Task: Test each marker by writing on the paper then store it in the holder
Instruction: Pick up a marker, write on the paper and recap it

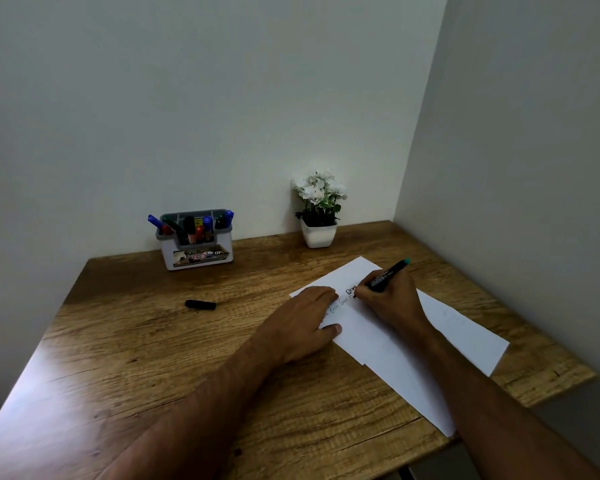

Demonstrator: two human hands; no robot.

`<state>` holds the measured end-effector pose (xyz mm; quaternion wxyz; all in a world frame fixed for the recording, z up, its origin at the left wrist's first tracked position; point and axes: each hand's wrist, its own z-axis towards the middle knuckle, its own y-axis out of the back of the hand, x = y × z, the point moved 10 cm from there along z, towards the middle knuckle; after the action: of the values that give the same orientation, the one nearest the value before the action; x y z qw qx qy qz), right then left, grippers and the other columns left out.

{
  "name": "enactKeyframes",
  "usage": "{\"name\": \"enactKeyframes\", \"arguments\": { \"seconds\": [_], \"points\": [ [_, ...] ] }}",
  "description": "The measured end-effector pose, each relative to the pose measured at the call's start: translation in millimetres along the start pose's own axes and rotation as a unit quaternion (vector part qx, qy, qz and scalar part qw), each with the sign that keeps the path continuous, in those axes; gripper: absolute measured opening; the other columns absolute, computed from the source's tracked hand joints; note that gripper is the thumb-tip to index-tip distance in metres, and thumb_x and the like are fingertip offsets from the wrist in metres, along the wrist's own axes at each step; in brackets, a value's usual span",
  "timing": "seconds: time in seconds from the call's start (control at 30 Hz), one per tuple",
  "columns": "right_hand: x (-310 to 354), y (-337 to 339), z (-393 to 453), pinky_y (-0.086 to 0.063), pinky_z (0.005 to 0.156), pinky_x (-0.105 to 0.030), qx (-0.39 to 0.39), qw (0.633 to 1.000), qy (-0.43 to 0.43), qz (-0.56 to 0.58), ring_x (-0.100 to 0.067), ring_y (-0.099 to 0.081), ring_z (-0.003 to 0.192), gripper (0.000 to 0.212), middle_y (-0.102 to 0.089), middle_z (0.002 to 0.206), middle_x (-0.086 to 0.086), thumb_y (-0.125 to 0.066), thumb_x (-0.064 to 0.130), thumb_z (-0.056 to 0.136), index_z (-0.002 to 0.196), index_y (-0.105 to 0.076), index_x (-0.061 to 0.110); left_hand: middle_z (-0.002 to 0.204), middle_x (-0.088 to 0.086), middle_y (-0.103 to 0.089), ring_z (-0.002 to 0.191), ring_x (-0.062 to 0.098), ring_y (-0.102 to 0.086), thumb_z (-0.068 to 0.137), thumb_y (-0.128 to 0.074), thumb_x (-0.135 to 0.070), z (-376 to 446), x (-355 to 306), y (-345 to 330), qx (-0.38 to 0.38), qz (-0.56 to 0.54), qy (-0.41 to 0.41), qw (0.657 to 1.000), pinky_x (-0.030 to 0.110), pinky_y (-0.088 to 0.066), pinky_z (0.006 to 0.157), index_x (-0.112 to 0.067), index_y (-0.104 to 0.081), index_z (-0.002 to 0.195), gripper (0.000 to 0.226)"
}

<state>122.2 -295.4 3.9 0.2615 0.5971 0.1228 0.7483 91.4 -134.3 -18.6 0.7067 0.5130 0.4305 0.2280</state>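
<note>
We see a black marker (387, 276) tilted, tip on the white paper (399, 334); its black cap (200, 304) lies apart; a grey-white holder (196, 240) stands full of markers.

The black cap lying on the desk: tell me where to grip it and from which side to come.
Grip the black cap across its middle, with the fingers on its far and near long sides, coming straight down from above. It lies flat on its side on the bare desk, long axis roughly left to right, with nothing near it. The left hand, now pressing the paper, is the closer one.
</note>
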Motion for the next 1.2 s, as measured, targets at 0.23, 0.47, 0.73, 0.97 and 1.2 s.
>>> {"name": "enactKeyframes", "arguments": {
  "seconds": [0.23, 0.47, 0.73, 0.97, 1.2],
  "points": [
    [1.3, 4.8, -1.6, -0.049, 0.053, -0.01, -0.022, 1.0, 0.005, 0.002, 0.003, -0.065, 0.062, 0.011, -0.069, 0.066, 0.003, -0.077, 0.008, 0.082, 0.072, -0.073, 0.01, 0.16, -0.006, -0.022, 0.145, 0.008, -0.019, 0.097, -0.046, -0.048, 0.1, 0.7, -0.5, -0.004, -0.001, -0.003, 1.0, 0.029, -0.02, 0.116, -0.023, -0.023, 0.153, 0.066],
    [1.5, 3.2, -2.4, -0.047, 0.053, -0.009, -0.015, 1.0, -0.01, 0.005, 0.004, -0.065, 0.062, 0.014, -0.07, 0.068, 0.003, -0.077, 0.009, 0.082, 0.071, -0.07, 0.016, 0.161, -0.006, -0.02, 0.146, 0.009, -0.018, 0.097, -0.046, -0.047, 0.4, 0.4, 0.5, 0.001, 0.0, 0.001, 1.0, 0.029, -0.018, 0.116, -0.023, -0.022, 0.153, 0.066],
    [1.2, 5.9, -4.0, -0.049, 0.057, -0.014, -0.028, 0.999, -0.024, 0.016, -0.003, -0.067, 0.065, 0.016, -0.07, 0.07, 0.002, -0.077, 0.009, 0.082, 0.071, -0.069, 0.016, 0.16, -0.005, -0.021, 0.145, 0.008, -0.019, 0.097, -0.046, -0.047, 0.6, 1.1, -0.3, -0.004, 0.001, -0.003, 1.0, 0.028, -0.018, 0.116, -0.022, -0.023, 0.153, 0.066],
    [-0.5, 7.3, -2.4, -0.05, 0.054, -0.016, -0.034, 0.999, -0.02, 0.012, -0.008, -0.065, 0.064, 0.009, -0.071, 0.071, -0.007, -0.076, 0.007, 0.083, 0.076, -0.07, 0.005, 0.16, -0.004, -0.021, 0.145, 0.009, -0.02, 0.097, -0.046, -0.047, 1.4, 1.8, -0.5, -0.006, -0.001, -0.004, 1.0, 0.029, -0.019, 0.117, -0.021, -0.023, 0.153, 0.066],
    [-0.9, 10.2, -2.8, -0.049, 0.053, -0.022, -0.044, 0.999, -0.018, 0.007, -0.004, -0.06, 0.056, 0.012, -0.069, 0.066, -0.008, -0.075, 0.007, 0.081, 0.071, -0.069, 0.006, 0.16, -0.005, -0.022, 0.145, 0.008, -0.02, 0.096, -0.047, -0.047, 1.6, 2.9, -0.6, -0.012, -0.004, -0.005, 1.0, 0.028, -0.019, 0.116, -0.023, -0.024, 0.153, 0.066]
  ]
}}
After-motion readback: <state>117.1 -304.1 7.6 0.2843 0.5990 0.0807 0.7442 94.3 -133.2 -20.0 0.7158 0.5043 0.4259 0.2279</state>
